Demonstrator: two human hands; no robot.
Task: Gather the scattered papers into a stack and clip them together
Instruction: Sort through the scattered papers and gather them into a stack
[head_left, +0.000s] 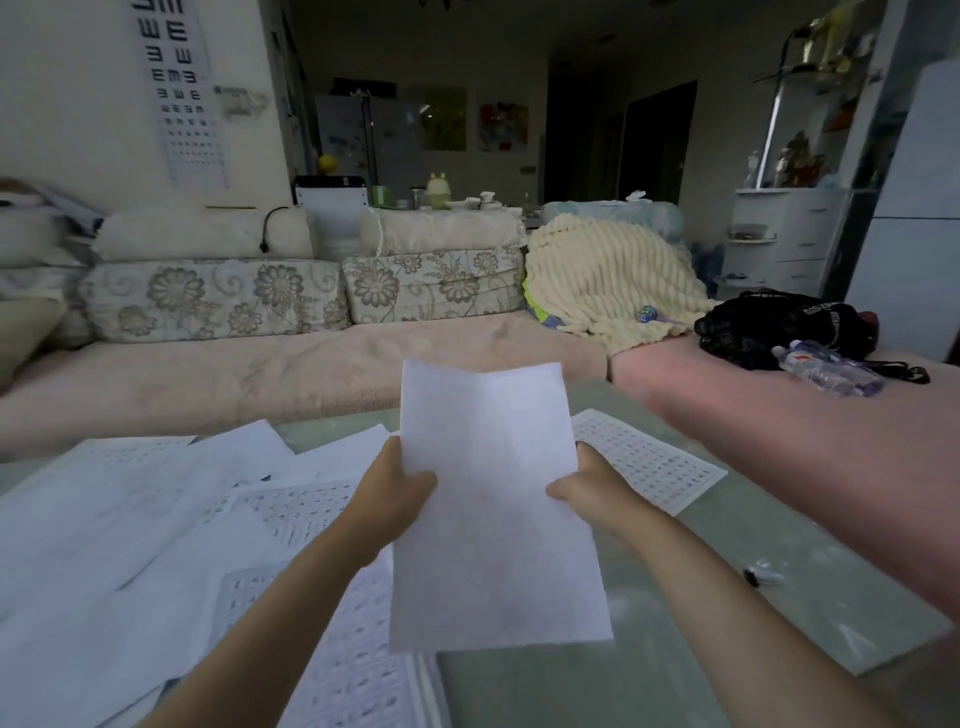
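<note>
I hold one sheet (493, 499) upright above the counter (675, 649), left hand (395, 493) and right hand (587, 488) each closed on a side edge. Loose papers (156, 519) lie scattered left of the grip, another printed page (649, 462) right. Stacking has barely begun; clipping remains.

Held sheet (493, 499) hiding fingers of both hands (395, 488) behind it, thumbs only showing. Covering part of the printed papers (311, 514) beneath. Print on those pages blurring, too small to read. Small dark object (751, 577) on desk (675, 675) blurring, unidentifiable. Papers running off left edge.
</note>
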